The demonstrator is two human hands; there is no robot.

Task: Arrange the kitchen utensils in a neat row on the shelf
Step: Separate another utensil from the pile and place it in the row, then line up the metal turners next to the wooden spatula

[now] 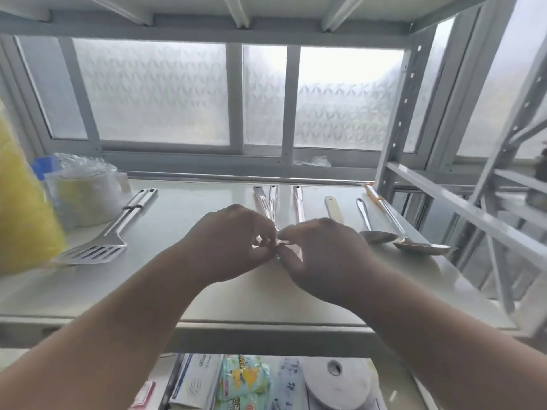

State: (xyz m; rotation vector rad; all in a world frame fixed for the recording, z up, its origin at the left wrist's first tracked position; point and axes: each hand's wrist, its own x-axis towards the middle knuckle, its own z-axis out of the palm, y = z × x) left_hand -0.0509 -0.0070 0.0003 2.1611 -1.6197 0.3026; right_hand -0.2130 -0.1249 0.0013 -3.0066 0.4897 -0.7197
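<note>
At the centre of the shelf point(207, 291), the left hand point(233, 241) and right hand point(319, 253) meet with curled fingers over the lower ends of three steel utensil handles point(273, 199) running toward 12 o'clock; the working ends are hidden beneath the hands, so exactly which utensil each hand pinches cannot be told. To 2 o'clock of the hands lie a wooden-handled utensil point(334, 207), a spoon point(376, 233) and a ladle point(423, 247), roughly parallel. At 9 o'clock a slotted spatula point(97, 247) lies angled, well apart from the row, near a plastic-wrapped container point(85, 190). Handling judgement: the steel pieces are rigid, light to moderate in weight, and smooth, hence prone to sliding on the glossy shelf. Take hold at mid-handle, near the balance point, and lay each down flat; the spatula appears to need realignment.
</note>
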